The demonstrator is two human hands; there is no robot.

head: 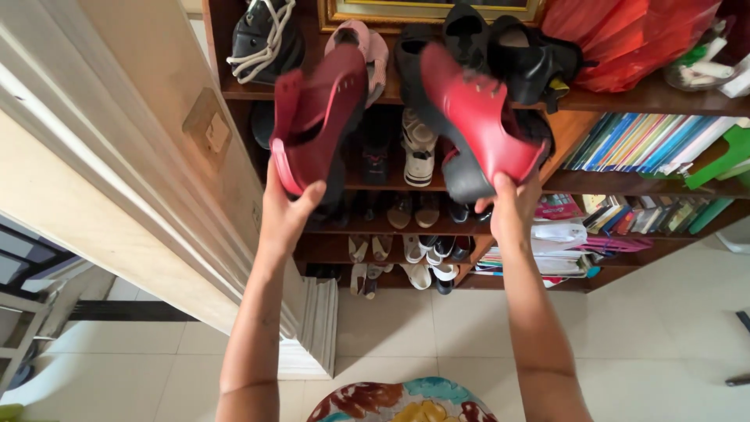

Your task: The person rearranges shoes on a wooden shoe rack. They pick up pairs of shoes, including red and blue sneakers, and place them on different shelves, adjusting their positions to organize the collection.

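Jutting above each grip: left hand (283,211) maroon shoe (316,117), right hand (512,205) red shoe (476,117).

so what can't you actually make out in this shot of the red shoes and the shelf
- Head view: left hand covers the left red shoe's heel.
- Right red shoe hides the black shoes behind it.
- Picture frame is cut by the top edge.
- Book spines are too small to tell apart.
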